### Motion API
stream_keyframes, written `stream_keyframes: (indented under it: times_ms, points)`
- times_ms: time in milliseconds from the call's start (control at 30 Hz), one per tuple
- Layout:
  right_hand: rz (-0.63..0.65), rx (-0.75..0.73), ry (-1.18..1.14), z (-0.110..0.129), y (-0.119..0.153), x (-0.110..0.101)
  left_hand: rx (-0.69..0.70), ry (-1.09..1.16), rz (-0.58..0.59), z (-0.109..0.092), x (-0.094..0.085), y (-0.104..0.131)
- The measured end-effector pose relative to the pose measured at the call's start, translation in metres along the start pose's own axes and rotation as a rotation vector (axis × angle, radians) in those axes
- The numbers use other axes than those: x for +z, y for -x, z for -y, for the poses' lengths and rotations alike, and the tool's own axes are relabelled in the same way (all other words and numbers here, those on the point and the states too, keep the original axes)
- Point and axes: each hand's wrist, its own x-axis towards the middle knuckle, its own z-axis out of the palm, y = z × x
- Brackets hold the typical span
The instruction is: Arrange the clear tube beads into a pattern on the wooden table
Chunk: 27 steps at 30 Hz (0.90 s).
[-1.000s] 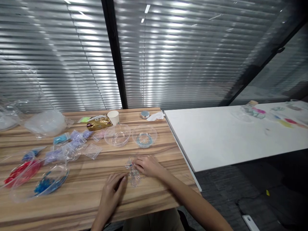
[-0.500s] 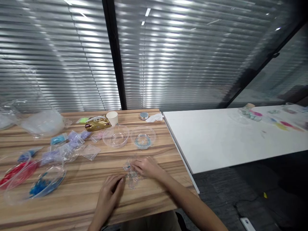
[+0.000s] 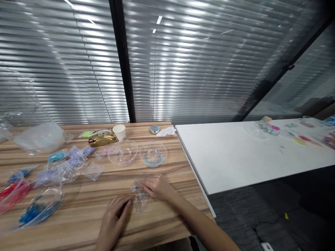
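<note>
A small cluster of clear, shiny pieces with fine streaks and a touch of blue [image 3: 141,201] lies on the wooden table between my hands; its exact kind is too small to tell. My right hand [image 3: 156,188] rests at its upper right, with fingers pinched together over the pieces. Whatever sits in that pinch is hidden. At the left edge of the cluster, my left hand [image 3: 114,218] is curled, thumb and forefinger close together. Beyond them stand two clear round bowls: one [image 3: 123,163] holds nothing I can make out, the other [image 3: 153,165] has pale blue material around its bottom.
On the left are a bowl with blue pieces [image 3: 56,205], a bowl with red material [image 3: 19,197] and small bags of lilac material [image 3: 75,158]. A paper cup [image 3: 119,132], gold packet [image 3: 103,138], round tin [image 3: 154,129] and tissue [image 3: 166,131] stand behind. A white table [image 3: 230,157] adjoins.
The view has shifted slightly, so the table's things appear lower and further left. Both hands stay beside the clear pieces, with barely any movement against the table.
</note>
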Motion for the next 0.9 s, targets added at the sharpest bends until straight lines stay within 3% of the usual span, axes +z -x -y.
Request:
stream_keyframes:
  times_ms: [600,900]
  points:
    - [-0.206,-0.001,-0.063,-0.002,-0.001,0.002,0.031,-0.005,-0.031,0.003,0.004,-0.003]
    - [-0.42,0.075,-0.116,-0.001,-0.003,-0.008,-0.034,0.002,-0.02,0.006,0.01,-0.003]
